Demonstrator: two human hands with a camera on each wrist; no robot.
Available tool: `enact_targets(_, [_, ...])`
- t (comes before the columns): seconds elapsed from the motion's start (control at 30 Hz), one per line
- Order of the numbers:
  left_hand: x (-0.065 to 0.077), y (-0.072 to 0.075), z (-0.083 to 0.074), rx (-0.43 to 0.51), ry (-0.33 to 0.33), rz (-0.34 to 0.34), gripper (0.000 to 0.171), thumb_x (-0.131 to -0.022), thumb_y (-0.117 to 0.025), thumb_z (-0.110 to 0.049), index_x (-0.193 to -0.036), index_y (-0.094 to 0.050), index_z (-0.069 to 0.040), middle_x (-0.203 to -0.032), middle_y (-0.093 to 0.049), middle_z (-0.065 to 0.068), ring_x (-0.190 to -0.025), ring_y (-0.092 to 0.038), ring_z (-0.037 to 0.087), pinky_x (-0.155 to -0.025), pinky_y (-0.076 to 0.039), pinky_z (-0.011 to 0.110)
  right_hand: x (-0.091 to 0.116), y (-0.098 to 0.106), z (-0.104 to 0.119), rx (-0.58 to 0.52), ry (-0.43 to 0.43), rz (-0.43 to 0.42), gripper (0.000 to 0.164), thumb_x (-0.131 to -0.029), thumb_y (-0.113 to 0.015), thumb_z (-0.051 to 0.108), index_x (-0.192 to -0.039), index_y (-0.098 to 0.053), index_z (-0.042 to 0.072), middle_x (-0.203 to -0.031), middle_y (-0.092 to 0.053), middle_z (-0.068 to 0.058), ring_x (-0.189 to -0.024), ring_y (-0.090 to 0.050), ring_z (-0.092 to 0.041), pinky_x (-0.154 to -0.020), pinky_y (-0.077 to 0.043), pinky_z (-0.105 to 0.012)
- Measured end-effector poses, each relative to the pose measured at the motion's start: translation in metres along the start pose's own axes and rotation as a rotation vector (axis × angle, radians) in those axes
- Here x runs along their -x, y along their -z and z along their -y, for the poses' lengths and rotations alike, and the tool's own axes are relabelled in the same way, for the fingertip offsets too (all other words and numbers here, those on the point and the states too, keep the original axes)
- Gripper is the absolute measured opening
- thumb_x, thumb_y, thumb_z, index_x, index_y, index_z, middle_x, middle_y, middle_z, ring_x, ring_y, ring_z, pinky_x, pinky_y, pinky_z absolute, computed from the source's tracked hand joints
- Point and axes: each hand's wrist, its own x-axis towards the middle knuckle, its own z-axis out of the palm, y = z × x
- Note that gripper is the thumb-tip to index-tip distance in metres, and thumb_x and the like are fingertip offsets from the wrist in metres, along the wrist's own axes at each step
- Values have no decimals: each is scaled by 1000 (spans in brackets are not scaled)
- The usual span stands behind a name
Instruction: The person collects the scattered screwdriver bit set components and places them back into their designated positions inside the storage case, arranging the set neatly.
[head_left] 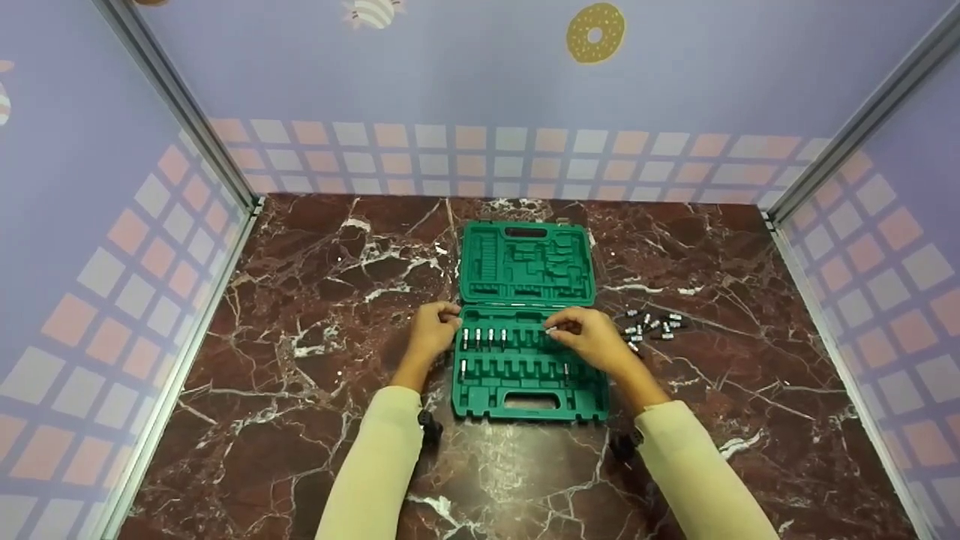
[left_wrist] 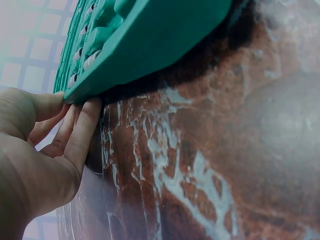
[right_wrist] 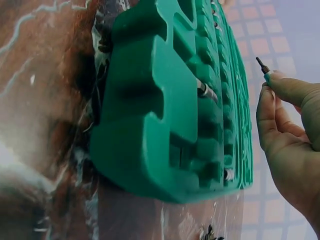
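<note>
A green plastic tool case (head_left: 480,395) lies open on the table, its moulded lid (head_left: 487,225) folded away from me. My left hand (head_left: 433,330) grips the left edge of the case between thumb and fingers. Over the right part of the upper slot row, my right hand (head_left: 592,339) pinches a small bit socket (right_wrist: 265,68) with a dark tip, held clear of the case. Several bit sockets (head_left: 491,337) stand at the left of the upper row. The lower row holds one bit socket (head_left: 463,369) at left and another bit socket (head_left: 566,372) towards the right.
Several loose bit sockets (head_left: 666,327) lie in a pile right of the case. The dark red marble-patterned table (head_left: 315,420) is enclosed by a back wall (head_left: 480,82) and two side walls with metal-framed edges.
</note>
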Motion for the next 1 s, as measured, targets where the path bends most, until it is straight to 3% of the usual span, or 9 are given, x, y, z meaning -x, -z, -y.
enact_targets(0.2, [0,0,2,-3,9,5,19,-97,-66,-1,-113,-76,-1,-105,-73,17,-98,-68,31,-81,-58,43,-10,-9,8,36,23,78,16,-97,-73,13,-111,-78,10,-107,-75,-6,-92,-69,-19,-79,-57,-40])
enact_targets(0.5, [-1,0,1,-17,-24,-16,18,-95,-67,1,-110,-77,0,-102,-74,18,-97,-69,32,-84,-57,45,-23,-19,23,80,20,175,16,-98,-70,10,-113,-74,6,-109,-74,-9,-99,-71,-24,-85,-59,-43])
enact_targets(0.8, [-1,-1,1,-15,-22,-10,18,-95,-67,0,-110,-77,0,-103,-74,18,-98,-69,32,-84,-57,45,-34,-29,30,169,43,212,11,-98,-71,10,-108,-73,7,-104,-75,-8,-99,-71,-24,-86,-58,-43])
enact_targets(1.0, [-1,0,1,-14,-14,-6,19,-96,-66,0,-112,-76,-1,-104,-74,18,-99,-69,32,-85,-57,45,-38,-35,31,246,92,191,10,-96,-72,8,-105,-76,6,-103,-75,-11,-96,-72,-27,-84,-59,-45])
